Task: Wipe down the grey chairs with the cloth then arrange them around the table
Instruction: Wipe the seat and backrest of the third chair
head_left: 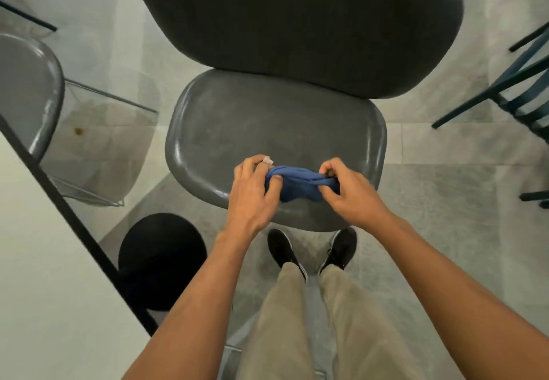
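Khaki trousers (pixel 312 320) and black shoes (pixel 340 249) stand nearest, toes just under the front edge of a grey chair (pixel 267 130). Above that front edge both hands hold a bunched blue cloth (pixel 300 182): the left hand (pixel 252 189) curls its fingers round the cloth's left end, and the right hand (pixel 350 192) pinches the right end between thumb and fingers. The cloth is drawn into a short roll, its long axis running left to right, parallel to the seat's front rim.

The chair's seat faces the person, and its dark backrest (pixel 297 23) rises on the far side. To the left, a white table (pixel 44 260) with a dark edge runs diagonally, close beside the chair, with a black round stool (pixel 162 260) tucked against it. Grey floor tiles (pixel 439 201) lie open to the right of the seat. Farther left sits a second grey chair (pixel 26 88); at the far right a dark slatted chair (pixel 523 88) stands apart.
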